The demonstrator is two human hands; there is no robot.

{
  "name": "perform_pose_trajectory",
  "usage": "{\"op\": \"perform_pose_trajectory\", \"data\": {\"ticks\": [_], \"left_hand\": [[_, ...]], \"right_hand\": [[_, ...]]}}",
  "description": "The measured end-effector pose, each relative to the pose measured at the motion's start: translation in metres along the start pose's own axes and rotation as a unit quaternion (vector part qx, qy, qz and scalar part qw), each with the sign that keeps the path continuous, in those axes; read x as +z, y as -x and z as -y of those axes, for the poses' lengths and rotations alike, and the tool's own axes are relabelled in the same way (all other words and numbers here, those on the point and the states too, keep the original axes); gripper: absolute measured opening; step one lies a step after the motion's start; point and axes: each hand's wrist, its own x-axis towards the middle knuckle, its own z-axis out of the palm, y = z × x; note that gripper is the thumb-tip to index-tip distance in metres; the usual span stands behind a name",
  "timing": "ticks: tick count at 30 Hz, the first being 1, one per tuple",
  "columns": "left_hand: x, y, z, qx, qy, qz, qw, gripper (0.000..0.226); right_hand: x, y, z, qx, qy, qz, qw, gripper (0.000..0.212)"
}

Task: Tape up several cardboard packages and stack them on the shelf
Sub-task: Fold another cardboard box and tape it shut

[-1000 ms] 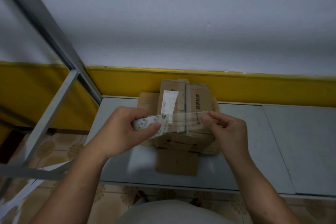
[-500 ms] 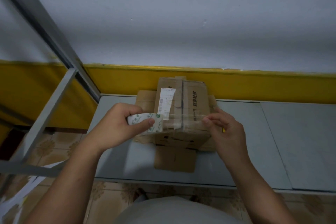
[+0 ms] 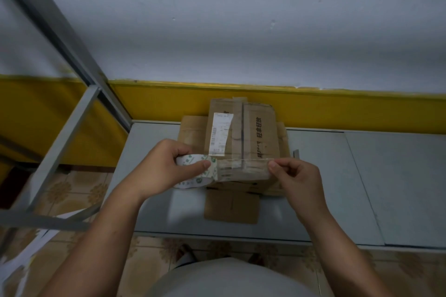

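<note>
A brown cardboard box (image 3: 260, 132) with a white shipping label and old tape along its top seam stands on the grey shelf board (image 3: 337, 188), on flattened cardboard. My left hand (image 3: 164, 171) grips a roll of clear tape (image 3: 193, 173) with a white and green core, just left of the box's near edge. A strip of clear tape (image 3: 243, 169) stretches from the roll to my right hand (image 3: 296, 176), which pinches its free end in front of the box's near face.
A flat piece of cardboard (image 3: 231, 207) sticks out from under the box toward me. A grey metal shelf frame (image 3: 62, 128) slants at the left. A yellow-painted wall band (image 3: 350, 111) runs behind the shelf. Patterned floor tiles lie below.
The view has shifted a little. The strip between roll and right hand is now pulled out longer, with my right hand further right. The box stays in place.
</note>
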Motion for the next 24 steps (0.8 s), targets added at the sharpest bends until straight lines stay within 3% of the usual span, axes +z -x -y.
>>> {"op": "perform_pose_trajectory", "data": {"ticks": [12, 17, 24], "left_hand": [[0.013, 0.013, 0.001, 0.037, 0.077, 0.038, 0.996, 0.036], [0.019, 0.013, 0.001, 0.044, 0.071, 0.018, 0.996, 0.043], [0.005, 0.018, -0.006, 0.085, 0.053, 0.012, 0.995, 0.016]], "right_hand": [[-0.027, 0.013, 0.003, -0.026, 0.004, -0.012, 1.000, 0.011], [-0.027, 0.015, 0.002, -0.020, -0.007, -0.013, 1.000, 0.013], [-0.026, 0.012, 0.017, -0.058, -0.027, 0.004, 0.998, 0.017]]}}
